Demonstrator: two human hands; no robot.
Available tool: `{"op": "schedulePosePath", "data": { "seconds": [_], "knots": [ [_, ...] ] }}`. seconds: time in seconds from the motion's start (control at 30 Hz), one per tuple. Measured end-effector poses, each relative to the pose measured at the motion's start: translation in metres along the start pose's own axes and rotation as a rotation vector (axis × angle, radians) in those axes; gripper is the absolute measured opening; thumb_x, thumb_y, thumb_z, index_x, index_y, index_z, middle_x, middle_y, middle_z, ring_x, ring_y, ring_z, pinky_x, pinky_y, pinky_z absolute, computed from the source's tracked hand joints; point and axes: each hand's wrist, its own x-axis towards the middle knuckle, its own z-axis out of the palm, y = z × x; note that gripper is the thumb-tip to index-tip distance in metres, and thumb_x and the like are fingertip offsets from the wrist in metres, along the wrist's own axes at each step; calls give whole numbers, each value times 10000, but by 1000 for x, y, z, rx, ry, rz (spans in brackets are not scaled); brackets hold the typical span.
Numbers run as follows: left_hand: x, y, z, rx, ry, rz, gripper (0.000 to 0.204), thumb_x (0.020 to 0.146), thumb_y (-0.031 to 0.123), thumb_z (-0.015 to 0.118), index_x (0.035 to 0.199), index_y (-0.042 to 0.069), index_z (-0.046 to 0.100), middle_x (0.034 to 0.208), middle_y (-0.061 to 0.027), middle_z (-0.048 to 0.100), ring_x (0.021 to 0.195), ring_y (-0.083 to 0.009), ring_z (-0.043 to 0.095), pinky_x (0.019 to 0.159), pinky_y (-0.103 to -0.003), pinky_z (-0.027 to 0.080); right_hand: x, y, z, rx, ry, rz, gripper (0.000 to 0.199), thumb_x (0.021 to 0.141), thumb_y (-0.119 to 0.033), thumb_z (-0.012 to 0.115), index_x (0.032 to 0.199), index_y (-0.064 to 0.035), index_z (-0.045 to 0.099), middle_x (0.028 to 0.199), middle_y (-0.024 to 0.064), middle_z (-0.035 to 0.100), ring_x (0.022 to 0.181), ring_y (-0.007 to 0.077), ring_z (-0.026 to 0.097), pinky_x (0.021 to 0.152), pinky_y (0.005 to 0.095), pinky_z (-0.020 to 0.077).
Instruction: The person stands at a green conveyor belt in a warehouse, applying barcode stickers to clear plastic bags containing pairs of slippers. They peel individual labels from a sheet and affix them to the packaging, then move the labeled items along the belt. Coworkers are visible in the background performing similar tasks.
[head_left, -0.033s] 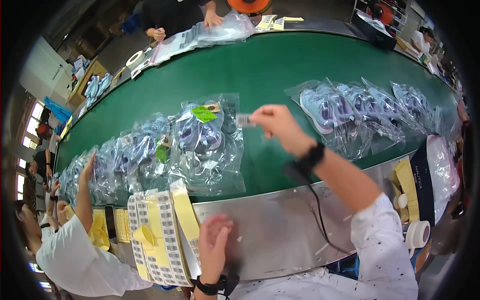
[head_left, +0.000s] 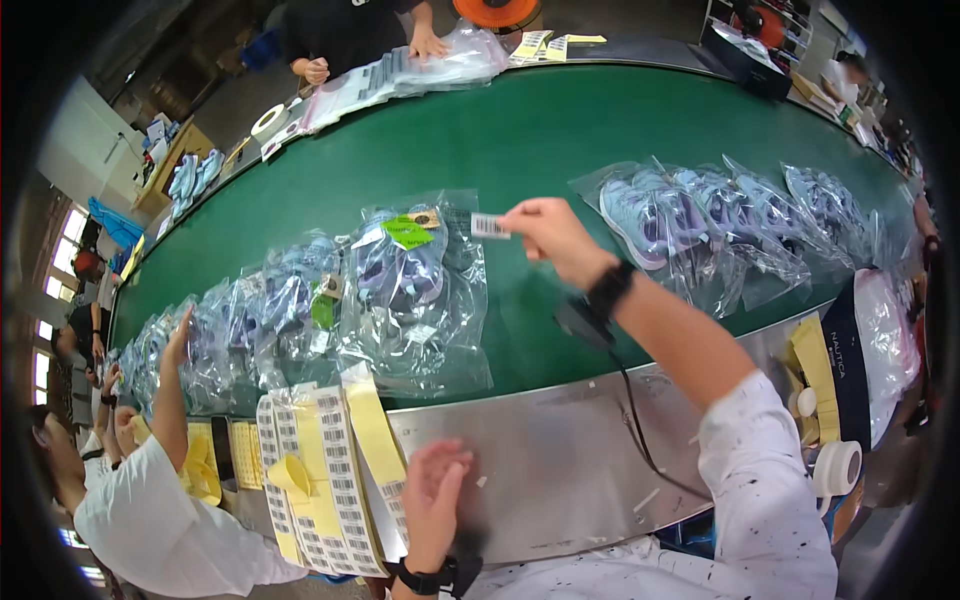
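Observation:
Between the thumb and fingers of my right hand (head_left: 560,240) is a small white barcode label (head_left: 489,226), pinched by its right end. It is held over the green belt, right beside the upper right edge of a clear plastic bag (head_left: 415,340). Inside that bag lies a pair of light blue and purple sneakers (head_left: 400,265) with a green tag (head_left: 410,231). My left hand (head_left: 437,495) hovers over the metal ledge, fingers loosely bent, thumb apart, nothing visible in it. To its left, barcode label sheets (head_left: 343,470) with yellow backing hang over the ledge.
Bagged sneakers (head_left: 655,220) stand at the right of the green belt (head_left: 540,130); another row (head_left: 240,310) runs left. A co-worker's arm (head_left: 172,390) reaches in at left. Across the belt, another person's hands rest by plastic bags (head_left: 410,75). A cable (head_left: 640,430) crosses the metal ledge (head_left: 560,450).
My right hand has risen slightly with the label, which now sits a little higher beside the bag. My left hand has shifted slightly to the right.

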Motion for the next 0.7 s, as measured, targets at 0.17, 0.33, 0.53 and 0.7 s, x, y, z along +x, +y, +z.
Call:
{"op": "schedulePosePath", "data": {
  "seconds": [0.17, 0.33, 0.53, 0.7],
  "knots": [
    [-7, -21, 2, 38, -20, 24, 306, 901, -54, 531, 1200, -24, 473, 1138, -149, 595, 1001, -189, 615, 880, -284, 495, 133, 45, 1, -8, 103, 150, 130, 782, -68, 711, 734, -10, 605, 589, 21, 453, 460, 106, 401, 387, 265, 317],
    [-1, -22, 10, 68, 16, -5, 278, 891, -71, 535, 1164, -44, 488, 1123, -149, 600, 1000, -195, 623, 877, -282, 499, 170, 56, 15, -45, 117, 274, 199, 769, -28, 729, 684, -11, 550, 561, 36, 431, 445, 124, 381, 364, 290, 297],
    [-5, -26, 14, 76, 27, -24, 255, 886, -84, 536, 1138, -64, 501, 1114, -143, 605, 1000, -196, 627, 876, -283, 504, 190, 66, 20, -257, 192, 295, 229, 766, -58, 755, 664, 3, 560, 588, 53, 499, 444, 130, 419, 351, 294, 327],
    [-4, -24, 21, 58, 18, -38, 250, 885, -82, 548, 1131, -68, 504, 1115, -147, 603, 996, -196, 628, 880, -284, 504, 189, 69, 28, -723, 266, 95, 183, 707, -91, 779, 752, 10, 634, 650, 113, 608, 515, 190, 574, 431, 358, 447]
  ]
}}
